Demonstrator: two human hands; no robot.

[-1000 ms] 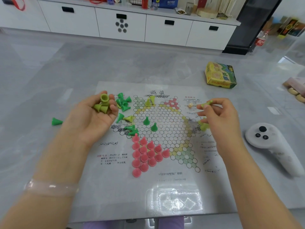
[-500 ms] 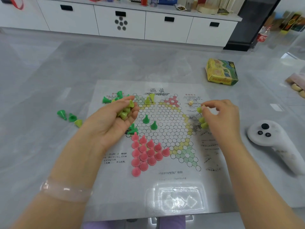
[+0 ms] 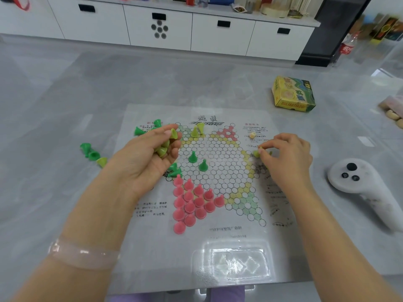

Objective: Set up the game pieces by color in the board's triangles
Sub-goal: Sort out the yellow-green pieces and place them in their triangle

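Observation:
A paper game board (image 3: 218, 234) with a star of circles lies flat on the grey table. Several pink pieces (image 3: 192, 203) fill its lower-left triangle. My left hand (image 3: 146, 160) hovers over the board's left side, cupped around several yellow-green pieces (image 3: 164, 147). My right hand (image 3: 285, 158) rests at the board's right triangle, pinching one yellow-green piece (image 3: 256, 153) at the fingertips. Two dark green pieces (image 3: 197, 161) stand in the middle field. Two yellow-green pieces (image 3: 198, 130) stand near the top triangle. Loose green pieces (image 3: 89, 150) lie left of the board.
A yellow-green cardboard box (image 3: 293, 94) sits at the back right. A white handheld controller (image 3: 362, 188) lies to the right. A clear plastic tray (image 3: 231, 262) sits on the board's near edge. White cabinets (image 3: 159, 27) run along the back.
My left hand moved right and inward over the board's left side, still holding the pieces. My right hand lowered slightly toward the right triangle with a piece. More loose green pieces show at the left.

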